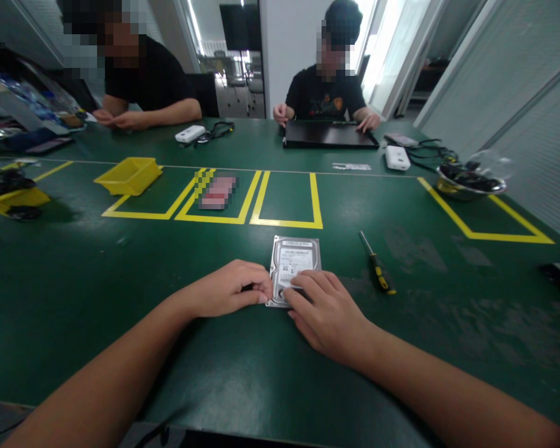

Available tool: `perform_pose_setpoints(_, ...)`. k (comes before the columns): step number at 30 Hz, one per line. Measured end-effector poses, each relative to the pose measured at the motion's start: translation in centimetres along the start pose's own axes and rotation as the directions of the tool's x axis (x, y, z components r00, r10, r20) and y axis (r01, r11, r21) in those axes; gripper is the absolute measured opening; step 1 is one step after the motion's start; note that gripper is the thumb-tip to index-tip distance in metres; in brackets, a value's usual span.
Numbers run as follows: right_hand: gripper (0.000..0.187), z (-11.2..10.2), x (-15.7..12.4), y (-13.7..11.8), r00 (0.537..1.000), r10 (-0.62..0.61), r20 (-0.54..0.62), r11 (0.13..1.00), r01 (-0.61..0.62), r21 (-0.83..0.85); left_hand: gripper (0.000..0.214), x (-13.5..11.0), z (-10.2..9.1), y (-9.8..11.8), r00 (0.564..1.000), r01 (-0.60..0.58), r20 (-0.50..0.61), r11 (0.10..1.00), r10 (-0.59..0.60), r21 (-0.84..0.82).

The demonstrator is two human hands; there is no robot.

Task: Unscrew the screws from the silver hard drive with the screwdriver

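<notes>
A silver hard drive with a white label lies flat on the green table in front of me. My left hand is closed at its lower left corner, thumb and curled fingertips on the edge. Across the lower right part of the drive rests my right hand, its fingers stretched out over the label and its thumb near the front edge; it hides that corner. Right of the drive, apart from both hands, lies a screwdriver with a black and yellow handle.
Yellow tape marks several areas. A yellow bin and a blurred-out pink item are beyond my left hand. A metal bowl of dark parts stands far right. Two people sit opposite, one touching a flat black panel.
</notes>
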State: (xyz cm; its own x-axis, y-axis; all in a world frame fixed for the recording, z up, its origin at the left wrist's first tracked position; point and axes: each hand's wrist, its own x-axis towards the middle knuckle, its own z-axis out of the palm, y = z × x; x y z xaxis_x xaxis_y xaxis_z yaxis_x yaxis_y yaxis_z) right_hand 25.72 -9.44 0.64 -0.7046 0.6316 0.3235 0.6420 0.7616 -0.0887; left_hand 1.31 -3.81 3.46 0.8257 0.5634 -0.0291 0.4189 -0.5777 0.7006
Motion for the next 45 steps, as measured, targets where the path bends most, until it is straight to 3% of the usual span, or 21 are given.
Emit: perform_pose_setpoints(45, 0.028, 0.07, -0.21, 0.08, 1.0, -0.013, -0.005, 1.0, 0.013, -0.019, 0.007, -0.03, -0.04, -0.33, 0.999, 0.033, -0.008, 0.999, -0.033, -0.023)
